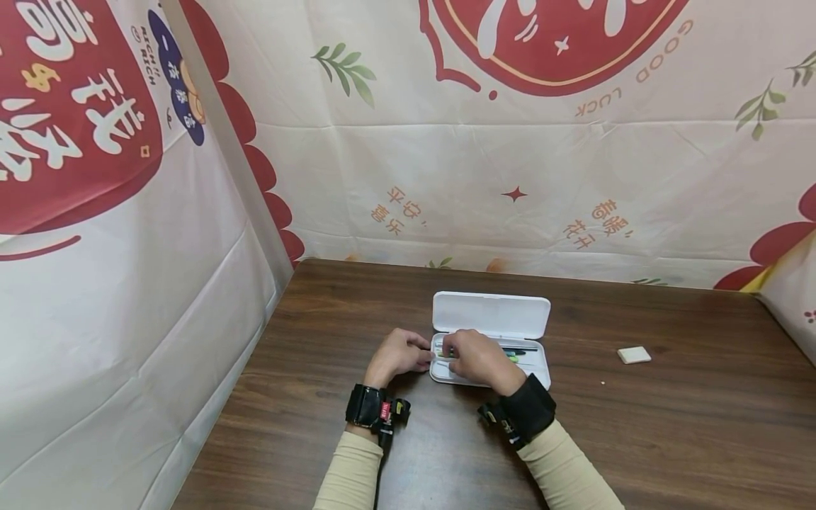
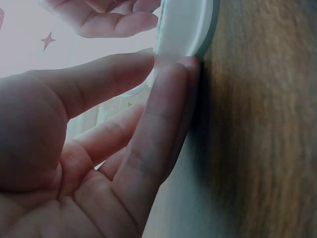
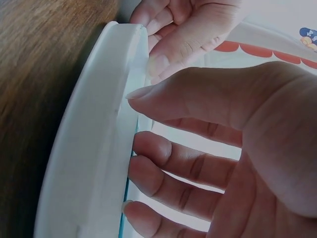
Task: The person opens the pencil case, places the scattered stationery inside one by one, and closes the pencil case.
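A white pencil case [image 1: 491,314] lies on the table with its lid raised at the back. At its left end is my left hand [image 1: 401,354], pinching the end wall, the thumb at the rim and fingers against the outside. My right hand [image 1: 477,358] reaches over the left half of the tray, its fingers bent down past the rim. In the right wrist view the thumb [image 3: 163,96] stands apart from the bent fingers, with nothing visible between them; the index fingertip is hidden. Dark and green pens [image 1: 518,352] show in the tray, right of this hand.
A white eraser [image 1: 634,355] lies on the brown wooden table [image 1: 669,425], to the right of the case. Near it is a tiny white crumb [image 1: 602,382]. Printed cloth [image 1: 459,163] hangs behind the table and along its left side.
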The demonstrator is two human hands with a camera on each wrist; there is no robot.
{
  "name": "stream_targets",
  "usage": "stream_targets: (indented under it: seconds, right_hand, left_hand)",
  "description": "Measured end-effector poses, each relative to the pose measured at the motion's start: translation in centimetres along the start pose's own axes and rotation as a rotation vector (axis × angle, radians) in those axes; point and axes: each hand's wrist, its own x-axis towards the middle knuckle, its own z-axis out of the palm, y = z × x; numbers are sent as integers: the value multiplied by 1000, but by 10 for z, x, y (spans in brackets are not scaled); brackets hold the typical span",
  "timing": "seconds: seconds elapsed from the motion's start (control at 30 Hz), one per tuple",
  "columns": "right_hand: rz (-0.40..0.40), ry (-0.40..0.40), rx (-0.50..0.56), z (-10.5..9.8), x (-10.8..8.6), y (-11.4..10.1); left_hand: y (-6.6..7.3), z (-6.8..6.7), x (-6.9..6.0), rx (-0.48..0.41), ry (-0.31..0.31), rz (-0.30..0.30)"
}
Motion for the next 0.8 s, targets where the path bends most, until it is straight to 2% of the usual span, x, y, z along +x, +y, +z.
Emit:
stream_targets:
  seconds: [0.3, 0.8]
  right_hand:
    - [-4, 37, -10, -7, -5, -1]
    - [11, 65, 30, -18, -15, 10]
  left_hand:
    - [0, 0, 1, -11, 1, 3]
    - [0, -1, 1, 36, 2, -16]
